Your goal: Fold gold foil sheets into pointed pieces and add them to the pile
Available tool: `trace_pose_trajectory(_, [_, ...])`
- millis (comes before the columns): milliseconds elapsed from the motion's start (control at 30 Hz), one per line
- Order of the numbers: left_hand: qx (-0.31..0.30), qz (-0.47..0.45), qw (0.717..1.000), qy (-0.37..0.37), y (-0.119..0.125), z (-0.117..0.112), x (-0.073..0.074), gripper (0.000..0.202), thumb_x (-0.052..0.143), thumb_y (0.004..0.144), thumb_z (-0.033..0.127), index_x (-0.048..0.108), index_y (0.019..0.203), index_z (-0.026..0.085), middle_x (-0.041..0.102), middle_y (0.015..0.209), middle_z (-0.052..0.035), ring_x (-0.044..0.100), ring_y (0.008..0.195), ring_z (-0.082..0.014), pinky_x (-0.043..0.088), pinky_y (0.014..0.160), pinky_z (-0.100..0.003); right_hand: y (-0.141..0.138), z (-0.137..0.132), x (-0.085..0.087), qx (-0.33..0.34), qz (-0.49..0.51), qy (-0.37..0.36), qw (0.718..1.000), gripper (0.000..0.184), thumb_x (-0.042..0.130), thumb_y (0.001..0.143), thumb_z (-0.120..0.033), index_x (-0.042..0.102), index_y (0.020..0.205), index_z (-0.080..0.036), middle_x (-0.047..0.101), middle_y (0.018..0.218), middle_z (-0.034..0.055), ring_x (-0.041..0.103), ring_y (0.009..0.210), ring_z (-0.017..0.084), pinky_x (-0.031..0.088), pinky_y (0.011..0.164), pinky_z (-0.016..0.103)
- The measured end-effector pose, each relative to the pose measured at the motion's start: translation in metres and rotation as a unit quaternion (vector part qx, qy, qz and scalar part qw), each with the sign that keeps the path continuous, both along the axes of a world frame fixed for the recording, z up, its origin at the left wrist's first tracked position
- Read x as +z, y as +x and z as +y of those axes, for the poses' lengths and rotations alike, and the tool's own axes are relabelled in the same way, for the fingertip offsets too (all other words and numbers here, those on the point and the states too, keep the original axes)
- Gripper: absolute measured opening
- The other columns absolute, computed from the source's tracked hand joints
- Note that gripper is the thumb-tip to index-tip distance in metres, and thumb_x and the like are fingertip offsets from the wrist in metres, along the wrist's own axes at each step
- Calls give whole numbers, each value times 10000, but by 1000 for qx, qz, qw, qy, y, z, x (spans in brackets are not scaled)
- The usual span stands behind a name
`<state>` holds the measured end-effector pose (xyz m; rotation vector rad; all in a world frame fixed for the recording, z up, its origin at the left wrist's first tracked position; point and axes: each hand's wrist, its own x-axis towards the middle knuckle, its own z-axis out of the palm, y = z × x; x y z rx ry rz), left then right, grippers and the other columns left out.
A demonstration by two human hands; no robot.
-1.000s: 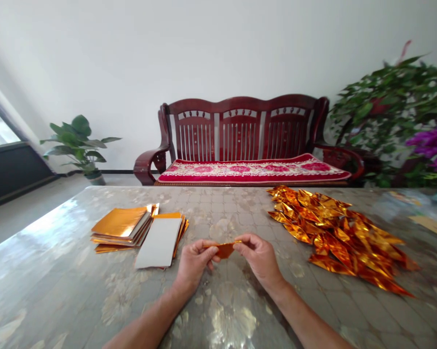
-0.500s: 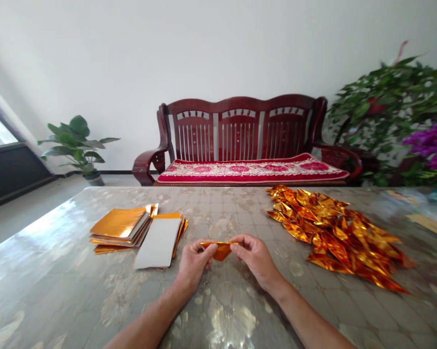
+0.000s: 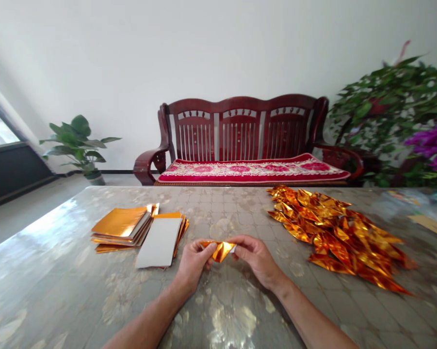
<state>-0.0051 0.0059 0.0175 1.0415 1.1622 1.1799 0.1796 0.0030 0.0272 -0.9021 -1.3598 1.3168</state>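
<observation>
Between my two hands, just above the table, is a small folded piece of gold foil paper [image 3: 222, 251]. My left hand [image 3: 195, 259] pinches its left end between thumb and fingers. At the other end my right hand [image 3: 253, 256] is closed on it, thumb in front, and a bit of the pale underside shows there. To the left lie a stack of gold foil sheets [image 3: 118, 222] and a second stack with a pale sheet [image 3: 159, 241] on top. Over on the right is a heap of folded gold foil pieces [image 3: 336, 235], pointed and crumpled-looking.
The table [image 3: 76, 295] has a patterned, glossy cover. Past its far edge stands a dark red wooden bench [image 3: 240, 128] with a flowered cushion [image 3: 254, 168]. Clear plastic wrapping [image 3: 403, 201] and tan card pieces [image 3: 429, 224] lie at the right edge.
The foil piece has altered shape in my hands: its flat front now shows a bright creased face, and pale underside appears at the right end. Both hands stay in nearly the same place.
</observation>
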Motion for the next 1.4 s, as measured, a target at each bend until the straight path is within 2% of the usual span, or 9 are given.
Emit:
trace_pose_trajectory(333, [5, 29, 999, 10, 0, -1, -2, 431, 763, 673, 527, 698, 752, 108, 544, 439, 39, 405, 382, -49, 304, 408, -162, 2, -1, 6, -20, -30, 34, 999, 182, 708, 776, -350, 764, 857, -197, 672, 738, 6, 573, 682, 144, 464, 650, 254])
trace_pose_trajectory(600, [7, 30, 999, 8, 0, -1, -10, 453, 758, 676, 546, 695, 793, 113, 548, 430, 41, 409, 367, -54, 297, 400, -165, 0, 2, -1, -92, -35, 19, 995, 165, 709, 736, -350, 700, 757, -186, 643, 610, -7, 570, 589, 142, 460, 594, 254])
trace_pose_trajectory(833, [5, 41, 999, 3, 2, 1, -13, 461, 769, 659, 544, 685, 794, 111, 554, 430, 41, 421, 356, -57, 305, 395, -163, -4, 6, -7, -85, -73, -9, 994, 277, 672, 737, -371, 738, 908, -164, 620, 596, -17, 546, 532, 128, 452, 544, 245])
trace_pose_trajectory(900, [-7, 39, 999, 2, 1, 2, -12, 473, 773, 659, 539, 684, 837, 110, 566, 444, 41, 435, 361, -60, 321, 398, -162, -3, 7, -7, -88, -97, -9, 991, 261, 657, 747, -372, 744, 889, -170, 605, 570, -20, 538, 518, 129, 442, 528, 243])
trace_pose_trajectory(1000, [-39, 19, 999, 21, -3, 2, -8, 571, 752, 692, 562, 673, 1022, 103, 616, 512, 26, 489, 400, -77, 384, 429, -174, 1, 8, -8, -108, -129, 0, 986, 254, 643, 766, -385, 750, 866, -178, 590, 537, -18, 536, 508, 136, 430, 514, 244])
trace_pose_trajectory(1067, [-59, -16, 997, 36, -7, 1, -5, 635, 655, 771, 624, 657, 1112, 89, 657, 589, -11, 560, 476, -107, 453, 481, -203, 4, 9, -8, -121, -136, -2, 983, 267, 634, 775, -399, 751, 863, -176, 588, 529, -16, 536, 502, 141, 424, 508, 245])
trace_pose_trajectory(1167, [-79, -87, 992, 34, -12, 1, 0, 683, 527, 847, 664, 666, 1130, 58, 688, 686, -73, 638, 623, -161, 509, 541, -245, 6, 11, -10, -132, -128, -15, 983, 285, 630, 773, -415, 747, 859, -169, 586, 526, -14, 533, 490, 142, 417, 500, 247])
trace_pose_trajectory(1267, [-95, -115, 989, 23, -14, 3, 2, 619, 650, 808, 583, 664, 1159, 73, 702, 711, -72, 636, 635, -153, 511, 550, -235, 6, 13, -12, -136, -111, -24, 984, 291, 633, 759, -419, 739, 857, -167, 578, 524, -18, 525, 484, 138, 413, 503, 247])
trace_pose_trajectory(1400, [-101, -92, 990, 24, -13, 7, -1, 593, 766, 722, 514, 674, 1148, 112, 716, 697, -42, 614, 576, -114, 495, 543, -207, 6, 13, -13, -135, -88, -35, 986, 281, 631, 741, -403, 729, 850, -164, 568, 526, -27, 515, 481, 129, 413, 511, 245])
